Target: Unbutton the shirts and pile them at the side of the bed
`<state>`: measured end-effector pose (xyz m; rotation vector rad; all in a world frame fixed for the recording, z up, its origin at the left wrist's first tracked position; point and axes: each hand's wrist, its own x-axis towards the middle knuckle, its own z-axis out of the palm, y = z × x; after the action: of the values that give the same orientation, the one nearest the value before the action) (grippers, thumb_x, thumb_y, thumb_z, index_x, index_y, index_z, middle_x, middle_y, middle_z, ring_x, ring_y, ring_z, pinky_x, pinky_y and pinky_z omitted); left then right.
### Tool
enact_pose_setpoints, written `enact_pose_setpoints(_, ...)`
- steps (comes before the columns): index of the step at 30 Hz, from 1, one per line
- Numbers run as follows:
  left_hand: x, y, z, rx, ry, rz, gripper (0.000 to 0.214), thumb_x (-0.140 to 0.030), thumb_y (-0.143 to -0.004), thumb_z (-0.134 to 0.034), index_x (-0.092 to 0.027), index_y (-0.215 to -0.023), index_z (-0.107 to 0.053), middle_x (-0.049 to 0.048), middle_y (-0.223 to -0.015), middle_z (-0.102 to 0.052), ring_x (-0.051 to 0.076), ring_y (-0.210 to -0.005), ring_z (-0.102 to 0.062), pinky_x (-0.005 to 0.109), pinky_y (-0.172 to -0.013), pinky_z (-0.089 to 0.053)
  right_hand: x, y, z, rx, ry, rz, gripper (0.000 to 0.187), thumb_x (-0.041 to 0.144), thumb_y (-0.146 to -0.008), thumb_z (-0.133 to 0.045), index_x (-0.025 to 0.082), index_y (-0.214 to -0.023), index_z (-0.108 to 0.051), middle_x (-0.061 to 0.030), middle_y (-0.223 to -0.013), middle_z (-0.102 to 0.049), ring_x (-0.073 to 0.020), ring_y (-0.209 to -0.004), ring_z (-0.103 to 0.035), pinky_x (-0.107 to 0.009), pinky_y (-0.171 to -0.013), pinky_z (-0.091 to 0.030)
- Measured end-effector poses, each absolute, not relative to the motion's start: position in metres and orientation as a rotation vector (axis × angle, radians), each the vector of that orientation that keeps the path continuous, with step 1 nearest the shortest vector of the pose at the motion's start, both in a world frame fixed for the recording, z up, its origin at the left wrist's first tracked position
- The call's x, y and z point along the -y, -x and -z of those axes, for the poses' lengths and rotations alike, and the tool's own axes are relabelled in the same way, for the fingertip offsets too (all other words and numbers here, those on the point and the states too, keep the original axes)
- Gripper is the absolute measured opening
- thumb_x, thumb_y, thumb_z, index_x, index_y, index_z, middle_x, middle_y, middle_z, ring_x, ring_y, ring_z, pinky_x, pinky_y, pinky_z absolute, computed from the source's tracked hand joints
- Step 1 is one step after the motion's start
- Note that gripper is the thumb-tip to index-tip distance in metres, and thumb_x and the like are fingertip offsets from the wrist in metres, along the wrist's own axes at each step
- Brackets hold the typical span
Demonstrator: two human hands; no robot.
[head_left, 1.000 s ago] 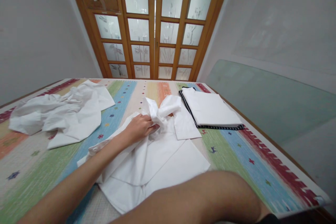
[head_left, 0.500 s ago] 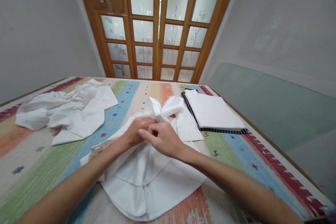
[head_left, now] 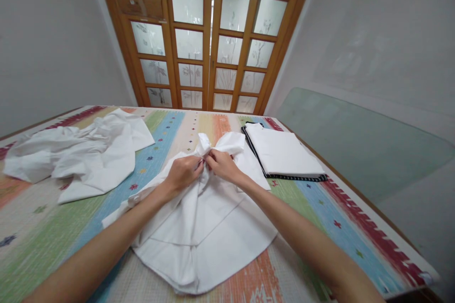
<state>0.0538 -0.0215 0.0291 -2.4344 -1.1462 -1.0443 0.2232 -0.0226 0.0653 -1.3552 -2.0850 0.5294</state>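
White cloth (head_left: 231, 232), thin and matte, in the middle of a striped cover (head_left: 314, 199). Gathers into tight puckers at the far end, then fans out toward the near side in soft folds, ending in a rounded hem. Shows faint straight seams across the smooth lower part, plus one thick, raised fold running down from the gather. At the top, a small peaked flap and, to the right of it, a curved, collar-like loop.

On the left of the gather, left hand (head_left: 183, 173), with fingers (head_left: 199, 166) curled closed in a pinch on the cloth. Just beside, right hand (head_left: 223, 164), with fingertips (head_left: 209, 157) drawn together on the same bunched spot; too small to tell exactly which edge.

Well apart to the left, crumpled white fabric (head_left: 95, 151), heaped in loose creases. To the right, near the bunched end, a folded white stack (head_left: 289, 151), flat and smooth, over black fabric (head_left: 305, 178) with pale dashes along its edge.

Underneath everything, brushed stripes of green, blue, orange, cream and dark red, dotted with tiny motifs. Beyond, wooden doors (head_left: 206, 71) with frosted panes (head_left: 187, 3) bearing plant shapes. Along the right wall (head_left: 391, 23), a pale green, round-cornered panel (head_left: 355, 137).
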Motion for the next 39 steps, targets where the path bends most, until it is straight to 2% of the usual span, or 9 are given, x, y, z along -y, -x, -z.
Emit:
enact_pose_setpoints(5, 0.027, -0.054, -0.014, 0.967, 2.409, 1.162, 0.024, -0.017, -0.087, -0.05, -0.017, -0.065, -0.06, 0.0027, -0.059, -0.06, 0.013, -0.055, -0.055, 0.025, -0.055, -0.04, 0.022, -0.224, -0.066, 2.058, 1.363, -0.624, 0.029, 0.038, -0.085, -0.064, 0.015, -0.068, -0.058, -0.0017, -0.062, -0.063, -0.0142, -0.06, -0.058, -0.022, -0.056, -0.036)
enact_pose_setpoints(10, 0.033, -0.056, -0.012, 0.87, 2.37, 1.17, 0.02, -0.02, -0.091, -0.051, -0.016, -0.08, -0.068, 0.0007, -0.057, -0.058, 0.011, -0.051, -0.052, 0.024, -0.052, -0.038, 0.019, -0.231, -0.058, 2.015, 1.339, -0.785, 0.03, 0.019, -0.086, -0.054, 0.015, -0.056, -0.055, -0.0006, -0.052, -0.059, -0.0116, -0.05, -0.055, -0.021, -0.052, -0.039)
enact_pose_setpoints(13, 0.037, -0.057, -0.016, 0.852, 2.362, 1.155, 0.021, -0.021, -0.092, -0.051, -0.015, -0.08, -0.068, 0.0009, -0.057, -0.057, 0.012, -0.051, -0.052, 0.024, -0.053, -0.039, 0.02, -0.237, -0.051, 1.916, 1.242, -1.0, 0.025, 0.015, -0.084, -0.05, 0.015, -0.06, -0.056, 0.0005, -0.053, -0.059, -0.0093, -0.044, -0.051, -0.02, -0.047, -0.039)
enact_pose_setpoints(19, 0.041, -0.058, -0.02, 0.879, 2.417, 1.127, 0.026, -0.022, -0.094, -0.047, -0.015, -0.078, -0.066, 0.0023, -0.059, -0.061, 0.013, -0.053, -0.055, 0.024, -0.054, -0.04, 0.037, -0.245, -0.043, 1.796, 0.996, -1.118, 0.028, 0.038, -0.087, -0.053, 0.017, -0.068, -0.052, 0.0029, -0.055, -0.056, -0.0077, -0.041, -0.046, -0.019, -0.042, -0.036)
enact_pose_setpoints(23, 0.042, -0.059, -0.019, 0.958, 2.574, 1.277, 0.027, -0.024, -0.095, -0.045, -0.016, -0.081, -0.066, 0.0025, -0.064, -0.065, 0.012, -0.055, -0.057, 0.023, -0.056, -0.042, 0.045, -0.245, -0.044, 1.789, 0.971, -1.165, 0.031, 0.045, -0.086, -0.053, 0.017, -0.073, -0.052, 0.0032, -0.056, -0.055, -0.008, -0.039, -0.046, -0.02, -0.039, -0.035)
enact_pose_setpoints(26, 0.044, -0.061, -0.019, 1.083, 2.712, 1.481, 0.026, -0.025, -0.095, -0.046, -0.016, -0.089, -0.069, 0.004, -0.076, -0.071, 0.013, -0.064, -0.062, 0.023, -0.064, -0.047, 0.044, -0.245, -0.044, 1.841, 0.993, -1.128, 0.03, 0.044, -0.086, -0.054, 0.017, -0.074, -0.053, 0.0021, -0.057, -0.057, -0.008, -0.04, -0.046, -0.019, -0.04, -0.036)
enact_pose_setpoints(30, 0.046, -0.062, -0.021, 1.356, 2.777, 1.67, 0.028, -0.03, -0.093, -0.048, -0.017, -0.088, -0.072, 0.0042, -0.084, -0.074, 0.016, -0.074, -0.066, 0.025, -0.073, -0.049, 0.039, -0.242, -0.041, 1.864, 1.046, -1.057, 0.03, 0.044, -0.085, -0.055, 0.016, -0.073, -0.054, 0.001, -0.058, -0.059, -0.0086, -0.041, -0.049, -0.02, -0.041, -0.038)
enact_pose_setpoints(39, 0.046, -0.06, -0.013, 1.639, 2.816, 1.751, 0.033, -0.037, -0.09, -0.048, -0.017, -0.085, -0.074, 0.0021, -0.08, -0.075, 0.018, -0.074, -0.065, 0.026, -0.072, -0.048, 0.024, -0.231, -0.013, 1.777, 1.098, -1.169, 0.031, 0.048, -0.083, -0.056, 0.021, -0.07, -0.048, 0.0044, -0.047, -0.053, -0.0126, -0.036, -0.05, -0.022, -0.033, -0.038)
